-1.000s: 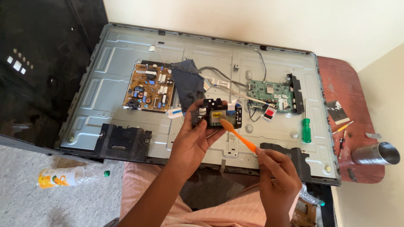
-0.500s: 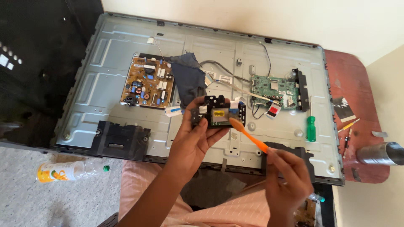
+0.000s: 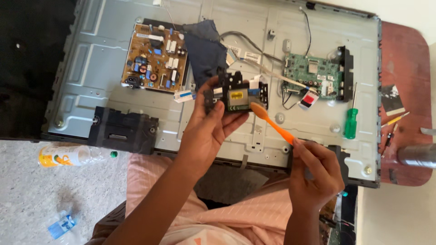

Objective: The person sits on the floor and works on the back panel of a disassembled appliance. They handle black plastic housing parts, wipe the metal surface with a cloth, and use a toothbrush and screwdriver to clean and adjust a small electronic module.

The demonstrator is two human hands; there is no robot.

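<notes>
My left hand (image 3: 210,129) holds up a small black circuit module (image 3: 237,93) with a yellow patch on its face, above the open metal back of a flat television (image 3: 91,72). My right hand (image 3: 315,174) grips the handle of an orange toothbrush (image 3: 273,124). The brush head touches the module's right side. Both hands hover over the lower middle of the chassis, in front of my lap.
A brown power board (image 3: 155,58) and a green main board (image 3: 312,75) are mounted on the chassis, with a dark cloth (image 3: 206,47) between them. A green-handled screwdriver (image 3: 350,122) lies at the right. Black speakers (image 3: 122,131) sit along the lower edge. A plastic bottle (image 3: 75,155) lies on the floor.
The view has shifted so the chassis sits higher and closer. The toothbrush head stays against the module's right side, and both hands keep their hold.
</notes>
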